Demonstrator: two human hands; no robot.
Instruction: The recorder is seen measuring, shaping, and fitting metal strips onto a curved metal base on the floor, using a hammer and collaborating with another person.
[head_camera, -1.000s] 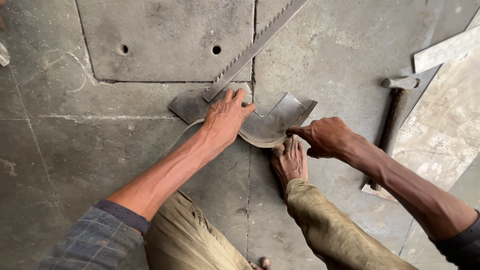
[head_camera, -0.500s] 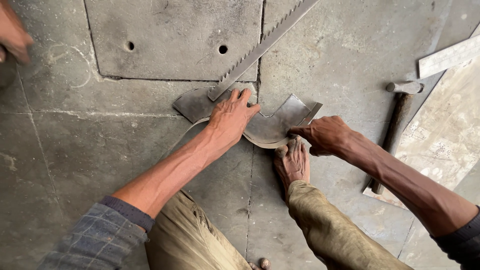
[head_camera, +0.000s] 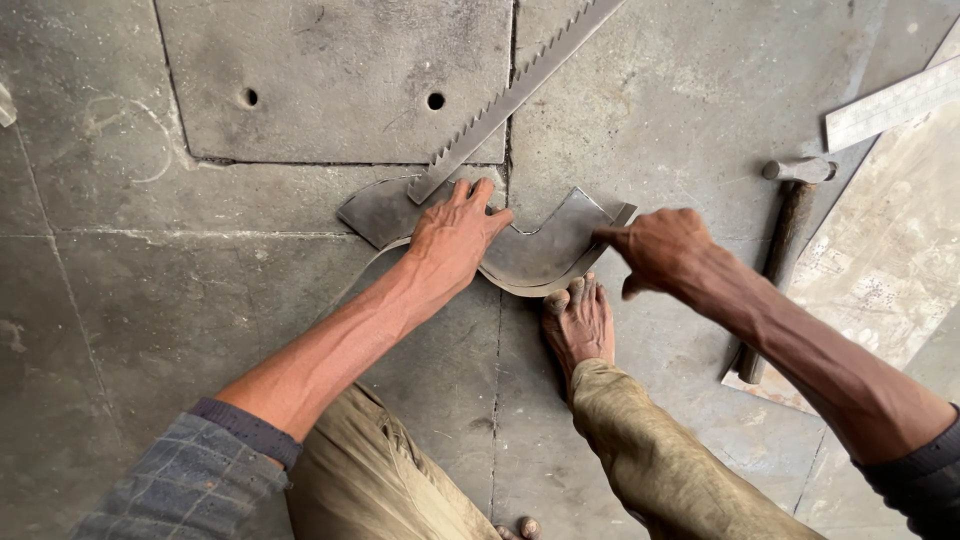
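**Curved steel piece pinned flat on the shop floor**

The concrete floor (head_camera: 150, 330) carries a square inset steel plate (head_camera: 330, 70) with two holes. Below it lies the curved sheet-metal piece (head_camera: 545, 250), a grey, scuffed U-shaped bend with a flat tab on each end, resting on the floor just below the plate's edge. It looks already cut and bent; I judge it is being held steady for marking or fitting, with no fresh mark visible. The left hand (head_camera: 452, 240) presses on it, fingers spread flat. The right hand (head_camera: 660, 250) has fingers curled, index tip touching the right tab. A bare foot (head_camera: 580, 322) braces the curve's lower edge. A toothed metal strip (head_camera: 520, 95) crosses above; a hammer (head_camera: 785, 255) lies right.
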